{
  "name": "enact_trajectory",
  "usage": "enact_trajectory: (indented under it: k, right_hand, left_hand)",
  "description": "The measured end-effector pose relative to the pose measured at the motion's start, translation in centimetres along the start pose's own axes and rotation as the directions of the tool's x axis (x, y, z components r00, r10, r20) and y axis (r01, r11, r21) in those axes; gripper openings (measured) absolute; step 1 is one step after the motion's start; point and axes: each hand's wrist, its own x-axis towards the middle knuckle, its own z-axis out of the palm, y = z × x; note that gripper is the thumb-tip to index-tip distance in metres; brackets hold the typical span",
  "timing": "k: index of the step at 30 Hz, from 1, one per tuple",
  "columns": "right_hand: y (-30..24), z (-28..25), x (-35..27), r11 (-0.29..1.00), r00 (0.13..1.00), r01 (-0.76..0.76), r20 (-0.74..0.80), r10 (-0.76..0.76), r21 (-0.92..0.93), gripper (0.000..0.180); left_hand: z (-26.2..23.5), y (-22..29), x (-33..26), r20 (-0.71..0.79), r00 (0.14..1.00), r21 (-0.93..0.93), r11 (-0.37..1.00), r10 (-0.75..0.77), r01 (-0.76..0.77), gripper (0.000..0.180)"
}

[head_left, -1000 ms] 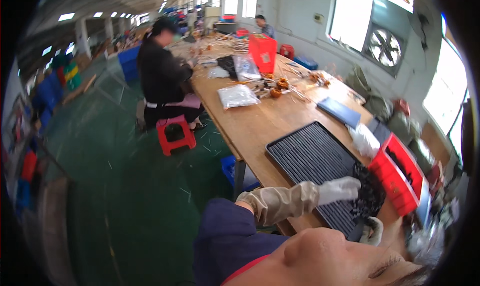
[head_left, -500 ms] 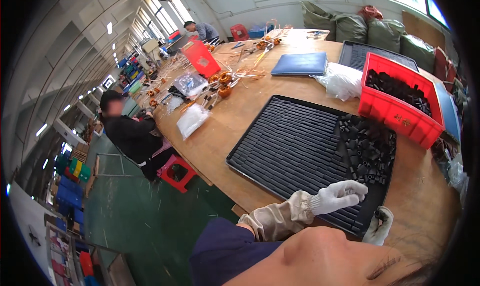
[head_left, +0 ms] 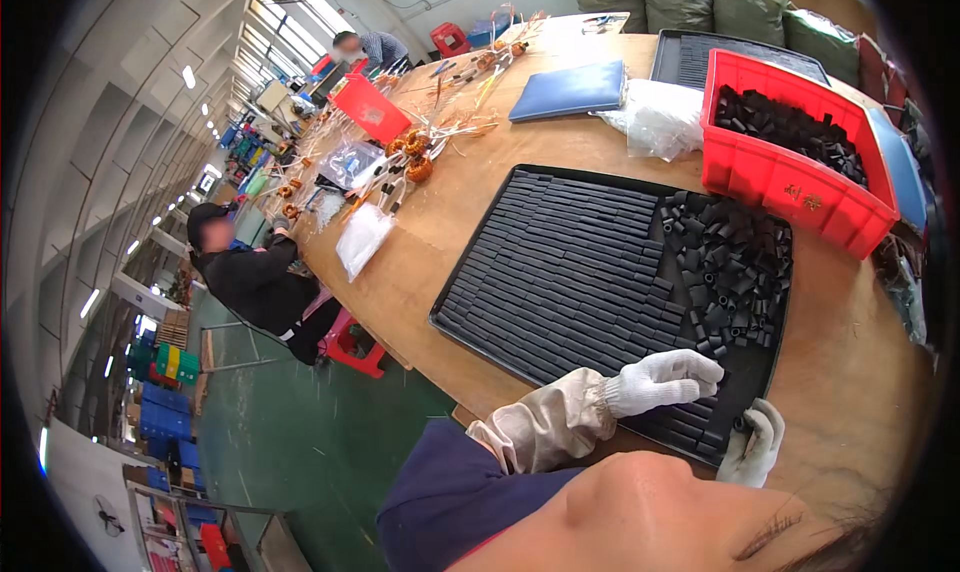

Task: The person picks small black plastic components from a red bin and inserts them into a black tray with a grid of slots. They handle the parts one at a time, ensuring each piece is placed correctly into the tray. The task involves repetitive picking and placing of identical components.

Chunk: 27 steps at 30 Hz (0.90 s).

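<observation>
A black tray (head_left: 470,317) lies on the wooden table, filled with neat rows of small black blocks (head_left: 570,262). A loose heap of the same black pieces (head_left: 730,272) covers its right end. My left hand (head_left: 665,380), in a white glove with a beige sleeve cover, rests with curled fingers on the rows at the tray's near edge; whether it holds anything is hidden. My right hand (head_left: 755,442), also gloved, sits at the tray's near right corner, its fingers pinched on a small black piece (head_left: 741,424).
A red bin (head_left: 790,177) full of black pieces stands just beyond the tray, with a clear plastic bag (head_left: 660,117), a blue pad (head_left: 570,89) and a second black tray (head_left: 690,57) behind. A seated person (head_left: 255,277) on a red stool works at the left edge; wire coils (head_left: 415,157) lie further along.
The view has swung from the room down onto the tray. My left hand stays at the tray's near edge, and my right hand shows more fully beside it.
</observation>
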Motion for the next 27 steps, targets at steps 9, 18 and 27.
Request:
enact_trajectory:
  k: [9, 18, 27]
  right_hand:
    - [-1.7, -1.0, 2.3, 1.000, 0.999, -0.011, -0.033, 0.011, -0.008, 0.037]
    - [-3.1, -4.0, 0.6, 0.933, 0.994, 0.039, 0.113, 0.002, -0.357, 0.035]
    - [-3.7, -1.7, 1.7, 0.659, 0.903, 0.397, 0.400, -0.155, -0.639, 0.032]
  left_hand:
    - [2.3, 3.4, 0.4, -0.073, 0.994, 0.358, 0.933, 0.081, -0.049, 0.031]
    - [-0.9, 2.0, 0.9, 0.166, 0.857, 0.884, 0.312, 0.487, -0.349, 0.025]
    - [-0.6, -0.3, 3.4, 0.363, 0.859, 0.929, -0.215, 0.360, -0.303, 0.053]
